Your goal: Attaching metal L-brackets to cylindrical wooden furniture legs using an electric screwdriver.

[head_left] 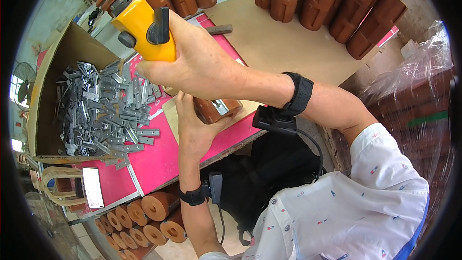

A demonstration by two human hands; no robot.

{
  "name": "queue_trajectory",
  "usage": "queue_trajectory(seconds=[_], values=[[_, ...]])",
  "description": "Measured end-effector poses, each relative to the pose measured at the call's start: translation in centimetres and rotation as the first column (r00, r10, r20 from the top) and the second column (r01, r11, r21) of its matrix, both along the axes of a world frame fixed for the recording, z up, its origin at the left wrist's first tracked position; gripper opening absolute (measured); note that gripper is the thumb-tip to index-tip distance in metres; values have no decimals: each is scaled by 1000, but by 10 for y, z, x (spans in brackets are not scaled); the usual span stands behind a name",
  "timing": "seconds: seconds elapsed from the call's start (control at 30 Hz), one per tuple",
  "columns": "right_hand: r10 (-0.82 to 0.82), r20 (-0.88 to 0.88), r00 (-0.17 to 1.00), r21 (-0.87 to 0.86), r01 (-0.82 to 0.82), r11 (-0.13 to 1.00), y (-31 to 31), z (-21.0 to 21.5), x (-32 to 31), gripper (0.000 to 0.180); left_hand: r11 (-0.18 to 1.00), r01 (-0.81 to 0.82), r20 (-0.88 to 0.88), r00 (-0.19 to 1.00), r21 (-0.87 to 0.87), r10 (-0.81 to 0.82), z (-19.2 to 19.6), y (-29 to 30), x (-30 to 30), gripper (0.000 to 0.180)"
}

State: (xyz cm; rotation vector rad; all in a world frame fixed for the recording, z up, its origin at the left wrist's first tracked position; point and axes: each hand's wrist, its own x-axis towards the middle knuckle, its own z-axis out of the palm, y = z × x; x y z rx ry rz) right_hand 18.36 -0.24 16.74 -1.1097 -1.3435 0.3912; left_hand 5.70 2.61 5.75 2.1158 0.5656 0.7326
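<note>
Pink-topped bench (166, 156), tan sheet (284, 48) over its far part, workshop around. Right hand (199, 60) closed round a yellow power tool (142, 26), raised above and beyond the left hand (192, 118). Working tip can't be made out, so contact with the part is unconfirmed. Left hand curls round a brown workpiece (207, 110), thumb on the near side, fingers on the far side; it sits right in that grip, near the bench's front edge. Bright metal fitting (221, 107) shows on top of the workpiece, just beyond the thumb. Progress, as judged: fitting looks placed, workpiece steadied, tool in hand; can't tell if the fitting is fastened. So this piece reads as mid-job. Left of both grips, a cardboard box (91, 43) spills a big heap of loose metal strips (91, 110), so plenty of hardware looks unused. Ribbed brown cylinders (315, 2) stand beyond the right grip, off to its right; more round-ended brown pieces (155, 206) are stacked below and left of the left grip. Whether either lot is done or waiting doesn't show; no fittings visible on them, so no count of what's left.
</note>
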Motion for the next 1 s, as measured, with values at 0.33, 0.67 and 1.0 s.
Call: queue_trajectory(seconds=[0.33, 0.67, 1.0], values=[[-13, 24, 1000, 51, 11, 999, -1, -2, 0, 45, 1000, 0, 46, 999, 14, -1, 3, -1, 2, 75], [-24, 67, 997, 66, 19, 998, 0, -4, -1, 45, 997, 14, 99, 995, -76, -7, 2, -2, 3, 74], [16, 23, 1000, 72, -17, 997, -1, -10, -1, 37, 996, -10, -29, 1000, -86, 7, 9, -4, 1, 77]])
